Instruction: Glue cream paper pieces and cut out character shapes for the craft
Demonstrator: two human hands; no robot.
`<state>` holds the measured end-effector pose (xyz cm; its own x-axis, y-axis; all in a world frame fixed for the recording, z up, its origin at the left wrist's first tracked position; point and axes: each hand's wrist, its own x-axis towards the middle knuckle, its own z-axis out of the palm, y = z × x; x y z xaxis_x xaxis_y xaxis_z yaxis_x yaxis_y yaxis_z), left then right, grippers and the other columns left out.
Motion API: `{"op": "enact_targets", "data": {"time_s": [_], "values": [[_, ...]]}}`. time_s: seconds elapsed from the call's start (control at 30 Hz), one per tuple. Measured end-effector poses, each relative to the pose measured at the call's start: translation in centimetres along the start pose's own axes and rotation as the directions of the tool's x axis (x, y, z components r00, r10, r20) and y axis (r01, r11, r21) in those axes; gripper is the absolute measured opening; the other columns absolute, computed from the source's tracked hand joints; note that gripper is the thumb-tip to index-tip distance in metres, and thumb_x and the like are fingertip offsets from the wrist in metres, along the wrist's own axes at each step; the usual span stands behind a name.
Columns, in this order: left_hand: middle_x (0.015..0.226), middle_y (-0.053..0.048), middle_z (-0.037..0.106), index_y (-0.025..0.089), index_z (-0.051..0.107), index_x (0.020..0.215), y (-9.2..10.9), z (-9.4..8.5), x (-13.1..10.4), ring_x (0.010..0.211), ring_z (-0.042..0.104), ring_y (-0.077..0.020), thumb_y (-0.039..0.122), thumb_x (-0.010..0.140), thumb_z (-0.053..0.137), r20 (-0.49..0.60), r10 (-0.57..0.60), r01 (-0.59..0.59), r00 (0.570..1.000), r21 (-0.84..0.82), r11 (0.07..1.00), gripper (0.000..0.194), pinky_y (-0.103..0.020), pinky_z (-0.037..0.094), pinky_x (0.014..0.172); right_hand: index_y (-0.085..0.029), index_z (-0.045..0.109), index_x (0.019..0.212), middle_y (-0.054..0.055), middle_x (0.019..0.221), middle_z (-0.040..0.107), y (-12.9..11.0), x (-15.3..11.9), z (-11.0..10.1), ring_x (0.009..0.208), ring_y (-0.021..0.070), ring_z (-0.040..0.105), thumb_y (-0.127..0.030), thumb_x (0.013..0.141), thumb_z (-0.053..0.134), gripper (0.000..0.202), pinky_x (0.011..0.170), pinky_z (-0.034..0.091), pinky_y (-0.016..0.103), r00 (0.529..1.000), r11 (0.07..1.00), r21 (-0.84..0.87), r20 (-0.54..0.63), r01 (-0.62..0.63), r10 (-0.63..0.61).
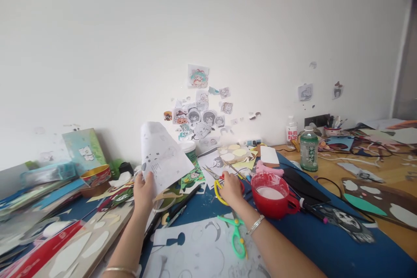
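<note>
Paper sheet point(163, 156) raised in left hand point(143, 191); right hand point(230, 189) grips yellow scissors point(219, 192).

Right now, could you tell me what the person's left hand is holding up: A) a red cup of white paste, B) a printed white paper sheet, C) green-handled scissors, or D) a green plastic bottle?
B: the left hand grips a printed white paper sheet raised above the table, while the right hand rests on yellow-handled scissors.
</note>
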<state>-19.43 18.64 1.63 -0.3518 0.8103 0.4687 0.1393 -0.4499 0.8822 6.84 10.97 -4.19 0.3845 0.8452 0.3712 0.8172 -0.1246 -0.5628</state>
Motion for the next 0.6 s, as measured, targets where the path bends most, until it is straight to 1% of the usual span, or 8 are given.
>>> {"op": "enact_targets", "data": {"time_s": [0.07,0.2,0.27,0.37,0.5,0.6], "values": [[0.081,-0.005,0.06,0.017,0.052,0.106,-0.4,-0.3,0.5,0.062,0.058,-0.0162,0.038,0.077,0.052,-0.025,-0.01,0.01,1.0,-0.027,1.0,0.036,-0.035,0.052,0.063,-0.014,0.059,0.102,0.013,0.099,0.061,0.3,0.0,0.2,0.098,0.0278,0.055,-0.012,0.064,0.061,0.039,0.08,0.038,0.032,0.999,0.998,-0.066,0.047,0.023,-0.02],[0.081,-0.005,0.06,0.018,0.05,0.112,-0.6,-0.4,0.6,0.06,0.058,-0.0152,0.04,0.077,0.052,-0.018,-0.011,0.01,1.0,-0.067,0.998,0.041,-0.033,0.052,0.061,-0.014,0.061,0.102,0.014,0.101,0.061,0.9,0.2,0.5,0.099,0.0282,0.054,-0.021,0.064,0.066,0.039,0.08,0.038,0.032,0.997,0.996,-0.08,0.074,0.029,-0.023],[0.082,-0.005,0.061,0.019,0.05,0.114,-0.5,-0.4,0.6,0.061,0.058,-0.0157,0.041,0.077,0.053,-0.012,-0.006,0.005,1.0,-0.096,0.995,0.043,-0.032,0.052,0.06,-0.014,0.064,0.099,0.015,0.101,0.06,1.1,0.4,0.6,0.099,0.0283,0.054,-0.026,0.063,0.067,0.038,0.081,0.037,0.031,0.996,0.996,-0.084,0.088,0.034,-0.026],[0.084,-0.005,0.062,0.019,0.051,0.113,-0.4,-0.5,0.5,0.063,0.059,-0.0159,0.041,0.077,0.053,-0.033,0.013,-0.017,0.999,-0.111,0.994,0.042,-0.033,0.052,0.063,-0.016,0.067,0.096,0.014,0.102,0.06,1.3,0.6,0.7,0.101,0.0281,0.053,-0.027,0.064,0.066,0.034,0.083,0.037,0.03,0.994,0.996,-0.079,0.104,0.045,-0.036],[0.084,-0.004,0.061,0.019,0.052,0.111,-0.2,-0.7,0.5,0.064,0.058,-0.015,0.043,0.076,0.054,-0.061,0.021,-0.027,0.998,-0.108,0.994,0.042,-0.032,0.052,0.063,-0.02,0.066,0.104,0.01,0.106,0.06,0.8,1.3,0.9,0.104,0.0248,0.052,-0.027,0.07,0.058,0.035,0.086,0.036,0.028,0.995,0.996,-0.064,0.091,0.055,-0.049],[0.084,-0.005,0.061,0.019,0.051,0.113,0.0,-0.7,0.2,0.062,0.058,-0.0154,0.045,0.076,0.054,-0.023,0.006,-0.009,1.0,-0.111,0.994,0.044,-0.031,0.051,0.059,-0.022,0.061,0.113,0.009,0.112,0.059,-0.3,3.3,1.6,0.107,0.0231,0.05,-0.027,0.074,0.055,0.04,0.09,0.033,0.029,0.993,0.994,-0.07,0.086,0.09,-0.083]]}}
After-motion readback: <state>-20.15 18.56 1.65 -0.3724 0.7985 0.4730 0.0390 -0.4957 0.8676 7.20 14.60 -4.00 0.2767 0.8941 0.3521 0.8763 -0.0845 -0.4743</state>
